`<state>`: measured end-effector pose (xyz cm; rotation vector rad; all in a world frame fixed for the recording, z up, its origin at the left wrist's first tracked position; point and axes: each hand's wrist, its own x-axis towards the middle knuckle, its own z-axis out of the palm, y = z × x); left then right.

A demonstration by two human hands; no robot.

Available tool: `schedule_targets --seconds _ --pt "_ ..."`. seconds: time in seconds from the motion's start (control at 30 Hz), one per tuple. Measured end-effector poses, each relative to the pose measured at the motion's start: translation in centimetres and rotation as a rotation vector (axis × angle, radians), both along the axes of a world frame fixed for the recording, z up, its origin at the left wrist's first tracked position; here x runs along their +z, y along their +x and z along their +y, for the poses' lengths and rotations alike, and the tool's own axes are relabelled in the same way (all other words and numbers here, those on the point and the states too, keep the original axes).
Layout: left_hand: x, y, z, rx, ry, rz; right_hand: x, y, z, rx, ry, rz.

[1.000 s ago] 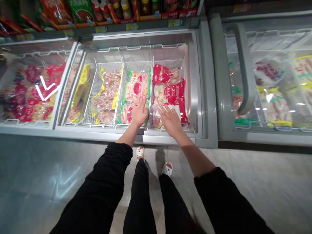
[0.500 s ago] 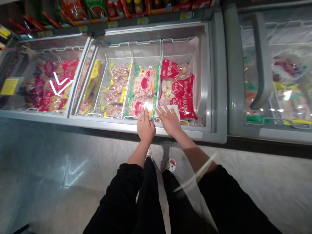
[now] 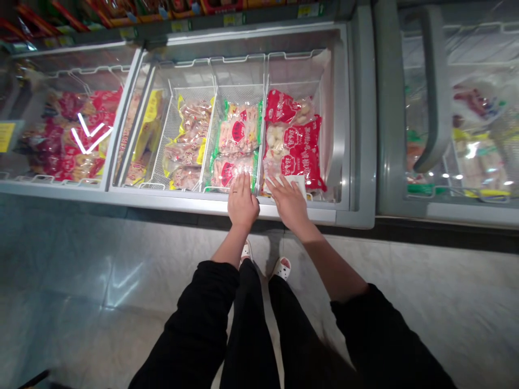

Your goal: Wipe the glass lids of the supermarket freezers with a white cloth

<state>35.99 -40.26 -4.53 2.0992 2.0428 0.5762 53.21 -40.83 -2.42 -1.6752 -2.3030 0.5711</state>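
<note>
My right hand (image 3: 291, 202) lies flat with fingers spread on a white cloth or tissue (image 3: 300, 183), at the front edge of a chest freezer (image 3: 194, 201). Whether the sheet is cloth or paper I cannot tell. Beside it, my left hand (image 3: 242, 201) rests open on the same front rim, fingers stretched forward and holding nothing. Just beyond the right hand are red bags of frozen food (image 3: 302, 154). Clear bags with green edges (image 3: 239, 129) lie past the left fingertips. A glare on the surface suggests glass over the bags.
White wire dividers (image 3: 266, 81) split the freezer into sections, with yellow-edged bags (image 3: 188, 135) on the left. Another freezer with a thick grey handle (image 3: 432, 92) adjoins on the right. Shelves with price tags (image 3: 234, 20) run behind. My white shoes (image 3: 281, 267) stand on the tiled floor.
My right hand and the white sheet have slid slightly right along the freezer's front edge. My left hand stays on the rim. The view has shifted a little.
</note>
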Motion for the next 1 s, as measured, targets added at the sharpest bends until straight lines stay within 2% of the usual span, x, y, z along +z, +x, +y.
schedule_targets --seconds 0.13,0.23,0.37,0.47,0.57,0.63,0.73,0.87,0.93,1.0 --pt "0.1 0.0 0.0 0.000 -0.004 -0.006 -0.2 1.0 -2.9 -0.025 0.044 -0.026" --pt "0.1 0.0 0.1 0.007 -0.019 -0.030 -1.1 4.5 -5.4 0.006 0.098 -0.083" --pt "0.1 0.0 0.4 0.033 -0.038 -0.071 -2.4 9.1 -7.0 -0.122 0.197 -0.084" --pt "0.3 0.3 0.6 0.073 -0.046 -0.101 -2.6 9.2 -7.4 -0.201 0.214 -0.058" --pt "0.5 1.5 0.3 0.085 -0.070 -0.121 -2.2 7.3 -7.5 -0.146 0.183 -0.033" --pt "0.5 3.0 -0.2 0.022 -0.094 -0.129 -2.0 7.0 -7.6 -0.039 0.166 -0.027" --pt "0.4 6.4 -1.2 -0.111 -0.096 -0.154 -2.1 9.9 -8.1 0.019 0.174 -0.051" --pt "0.2 11.6 -1.8 -0.267 -0.062 -0.224 -2.7 15.4 -9.3 -0.182 0.180 -0.094" --pt "0.3 14.2 -1.6 -0.348 -0.056 -0.255 -3.0 16.2 -9.9 -0.282 0.167 -0.094" --pt "0.4 16.8 -1.3 -0.438 -0.064 -0.282 -3.3 15.6 -10.7 -0.329 0.162 -0.083"
